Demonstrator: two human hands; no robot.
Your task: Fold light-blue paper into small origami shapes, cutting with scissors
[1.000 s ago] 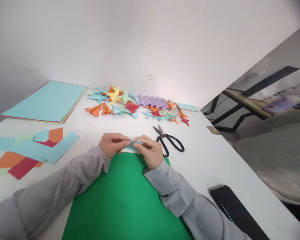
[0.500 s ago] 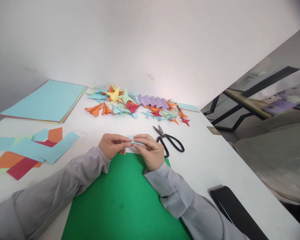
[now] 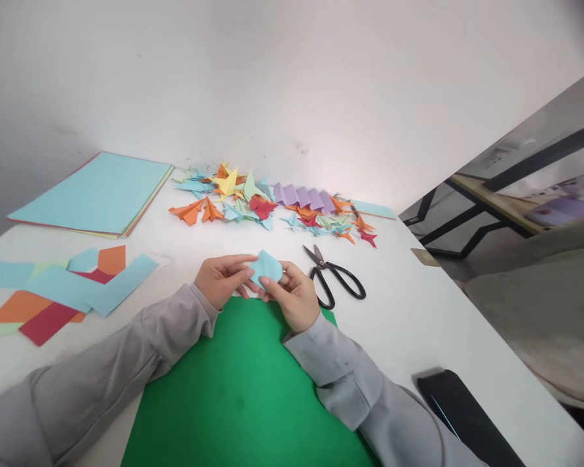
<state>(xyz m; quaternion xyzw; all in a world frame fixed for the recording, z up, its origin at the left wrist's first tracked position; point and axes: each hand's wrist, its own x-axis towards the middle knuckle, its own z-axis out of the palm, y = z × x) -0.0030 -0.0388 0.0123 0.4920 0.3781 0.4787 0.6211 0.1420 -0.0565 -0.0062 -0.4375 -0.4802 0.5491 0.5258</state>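
Observation:
A small light-blue piece of paper (image 3: pixel 267 266) with a crease is held up between my two hands, its face turned toward me. My left hand (image 3: pixel 222 279) pinches its left edge between thumb and fingers. On the other side, my right hand (image 3: pixel 296 295) grips the lower right, thumb in front and fingers behind. Both hands are just above the far edge of a green sheet (image 3: pixel 243 389). Black-handled scissors (image 3: pixel 325 269) lie partly spread on the white table, to the right of my right hand.
Several folded paper shapes (image 3: pixel 228 185) lie along the wall, with a pleated purple strip (image 3: pixel 304 197) among them. Cut paper strips (image 3: pixel 58 288) are on the left, before a stack of coloured sheets (image 3: pixel 95 191). A black flat object (image 3: pixel 462 415) rests at the right front.
The blue paper has been turned from nearly edge-on to showing its broad face. My fingers have shifted their hold around it. The view has swung slightly left.

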